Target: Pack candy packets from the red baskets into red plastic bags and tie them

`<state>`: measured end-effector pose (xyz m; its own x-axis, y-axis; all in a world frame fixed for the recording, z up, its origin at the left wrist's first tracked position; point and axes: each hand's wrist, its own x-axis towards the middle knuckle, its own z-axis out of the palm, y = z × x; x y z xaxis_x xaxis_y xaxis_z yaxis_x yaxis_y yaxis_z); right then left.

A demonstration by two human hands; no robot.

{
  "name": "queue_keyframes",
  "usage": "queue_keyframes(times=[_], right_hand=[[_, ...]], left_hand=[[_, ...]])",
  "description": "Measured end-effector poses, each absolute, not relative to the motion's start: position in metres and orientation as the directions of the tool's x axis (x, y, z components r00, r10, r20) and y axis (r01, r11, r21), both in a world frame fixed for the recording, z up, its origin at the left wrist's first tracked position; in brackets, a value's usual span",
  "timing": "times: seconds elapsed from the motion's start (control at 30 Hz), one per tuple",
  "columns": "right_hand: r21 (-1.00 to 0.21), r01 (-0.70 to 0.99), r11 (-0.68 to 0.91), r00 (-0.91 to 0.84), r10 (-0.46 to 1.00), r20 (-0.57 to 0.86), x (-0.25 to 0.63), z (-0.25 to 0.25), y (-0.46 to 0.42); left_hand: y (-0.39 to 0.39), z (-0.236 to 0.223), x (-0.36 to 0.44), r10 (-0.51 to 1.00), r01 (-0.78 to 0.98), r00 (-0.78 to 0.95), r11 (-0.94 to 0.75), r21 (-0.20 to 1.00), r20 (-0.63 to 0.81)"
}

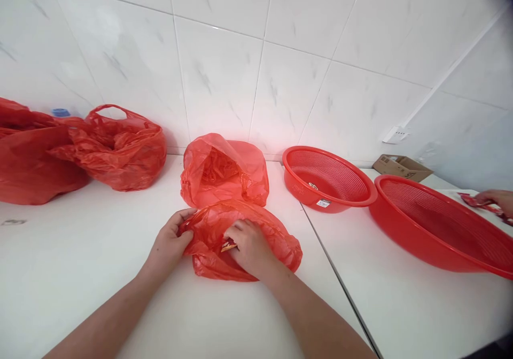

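Observation:
A red plastic bag (276,236) lies on the white table with its mouth spread toward me. My left hand (173,241) is closed on the left edge of the bag, pinching the film between thumb and fingers. Inside the bag's mouth, my right hand (248,244) is closed around a small packet (228,246) with orange and dark red parts showing; most of it is hidden by the fingers. Right behind stands another red plastic bag (252,158), its opening facing me and crumpled red film inside.
Full-looking red bags (124,150) stand at the left by the tiled wall. To the right are a red colander (331,207) and a larger red basket (425,241). Behind them sits a cardboard box (403,166). Another person's hand (495,198) holds red packaging at the far right. A seam (336,273) crosses the table.

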<state>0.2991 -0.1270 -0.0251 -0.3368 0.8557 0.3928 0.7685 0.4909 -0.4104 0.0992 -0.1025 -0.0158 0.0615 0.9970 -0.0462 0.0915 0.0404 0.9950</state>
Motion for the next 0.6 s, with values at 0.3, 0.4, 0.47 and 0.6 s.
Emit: queue_keyframes(times=[0.3,0.4,0.47,0.6], right_hand=[[-0.639,0.645,0.42,-0.188,0.897,0.4,0.308,-0.015,-0.129],[-0.641,0.633,0.434,-0.152,0.882,0.447,0.309,-0.016,-0.128],[-0.644,0.624,0.443,-0.141,0.874,0.465,0.311,-0.016,-0.128],[-0.65,0.618,0.442,-0.098,0.864,0.494,0.315,-0.014,-0.126]], left_hand=[[-0.1,-0.02,0.099,0.999,0.11,0.045,0.023,0.994,-0.028],[-0.1,-0.019,0.099,0.998,0.1,0.047,0.037,0.994,-0.042],[-0.1,-0.019,0.099,0.998,0.097,0.044,0.041,0.994,-0.046],[-0.101,-0.018,0.1,0.999,0.103,0.03,0.026,0.994,-0.03]])
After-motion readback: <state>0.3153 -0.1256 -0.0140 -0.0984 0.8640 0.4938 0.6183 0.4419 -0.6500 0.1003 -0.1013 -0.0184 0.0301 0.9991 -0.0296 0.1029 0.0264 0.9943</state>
